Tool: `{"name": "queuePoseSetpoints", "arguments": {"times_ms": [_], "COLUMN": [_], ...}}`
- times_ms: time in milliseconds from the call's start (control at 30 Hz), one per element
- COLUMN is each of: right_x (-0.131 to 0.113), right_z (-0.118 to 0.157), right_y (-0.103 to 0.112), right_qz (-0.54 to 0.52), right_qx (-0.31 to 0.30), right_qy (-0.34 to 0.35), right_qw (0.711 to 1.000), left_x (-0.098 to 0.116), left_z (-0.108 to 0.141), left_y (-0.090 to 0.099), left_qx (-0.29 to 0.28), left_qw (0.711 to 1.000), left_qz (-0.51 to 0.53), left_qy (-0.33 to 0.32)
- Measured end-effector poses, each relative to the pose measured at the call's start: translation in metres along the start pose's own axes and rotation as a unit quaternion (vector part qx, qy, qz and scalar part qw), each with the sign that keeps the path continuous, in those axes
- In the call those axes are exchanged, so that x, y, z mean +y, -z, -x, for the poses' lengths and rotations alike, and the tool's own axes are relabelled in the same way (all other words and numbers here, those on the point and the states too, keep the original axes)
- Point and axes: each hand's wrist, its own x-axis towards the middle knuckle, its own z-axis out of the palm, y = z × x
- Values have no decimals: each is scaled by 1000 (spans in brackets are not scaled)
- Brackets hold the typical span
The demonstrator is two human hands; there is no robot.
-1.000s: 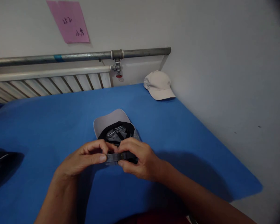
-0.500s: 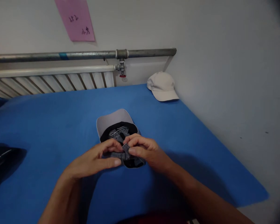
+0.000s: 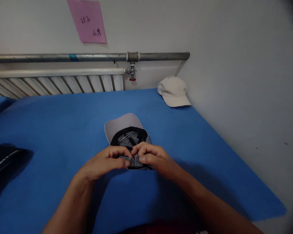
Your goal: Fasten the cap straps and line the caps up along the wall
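A grey cap (image 3: 122, 125) lies upside down on the blue table cover (image 3: 51, 130), its brim pointing away from me and its dark lining showing. My left hand (image 3: 104, 162) and my right hand (image 3: 153, 159) meet at the cap's near edge. Both pinch the dark back strap (image 3: 134, 161) with its small buckle between thumbs and fingertips. My fingers hide most of the strap.
A beige cap (image 3: 173, 92) sits at the far right corner against the wall. A dark object (image 3: 2, 159) lies at the left edge. A radiator (image 3: 56, 84) and a metal pipe (image 3: 88, 57) run along the back wall under a pink note (image 3: 89, 21).
My hands have drawn closer together on the strap and moved slightly toward the cap. The view has shifted a little, so everything sits further right.
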Motion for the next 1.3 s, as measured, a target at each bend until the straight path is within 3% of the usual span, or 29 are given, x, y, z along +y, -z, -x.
{"name": "queuePoseSetpoints", "arguments": {"times_ms": [333,867,1133,1300], "right_x": [-1,-1,1,2], "right_z": [0,-2,-2,0], "right_y": [-8,-10,-5,-5], "right_qz": [79,48,25,120], "right_qx": [61,43,17,29], "right_qy": [12,-9,-29,59], "right_qw": [995,998,999,991], "left_x": [-6,2,4,3], "left_z": [-5,-1,1,0], "left_y": [-1,-6,-3,-4], "left_qx": [6,-37,-21,5], "left_qw": [1000,997,997,998], "left_qz": [17,-71,-69,-64], "left_qy": [2,-1,3,0]}}
